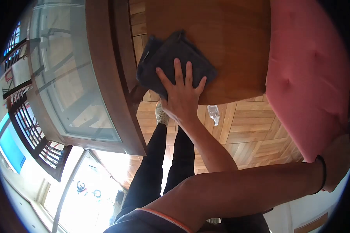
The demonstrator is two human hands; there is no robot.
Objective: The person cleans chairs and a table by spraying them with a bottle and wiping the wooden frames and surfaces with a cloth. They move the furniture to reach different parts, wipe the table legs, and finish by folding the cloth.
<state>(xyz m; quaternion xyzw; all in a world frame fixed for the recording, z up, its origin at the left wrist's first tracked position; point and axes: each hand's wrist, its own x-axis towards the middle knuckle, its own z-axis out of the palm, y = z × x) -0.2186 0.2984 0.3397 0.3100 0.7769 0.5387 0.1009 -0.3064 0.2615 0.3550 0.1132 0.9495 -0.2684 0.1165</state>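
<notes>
My right hand (182, 93) lies flat with fingers spread on a folded dark grey cloth (159, 58). The cloth rests at the rounded edge of a brown wooden panel (229, 50), and its left part hangs past that edge. Beside the panel rises a pink padded chair back (311, 58) with tufted dimples. Crossing in front of the right one, my left arm reaches to the far right. There my left hand (336, 163), with a black band at the wrist, is closed on the chair back's edge; its fingers are partly hidden in shadow.
A table with a frosted glass top (74, 77) and dark wooden frame (109, 77) stands close at left. Slatted chairs (31, 124) are beyond it. A clear plastic bottle (213, 112) lies on the parquet floor (245, 124), near my shoe (161, 114).
</notes>
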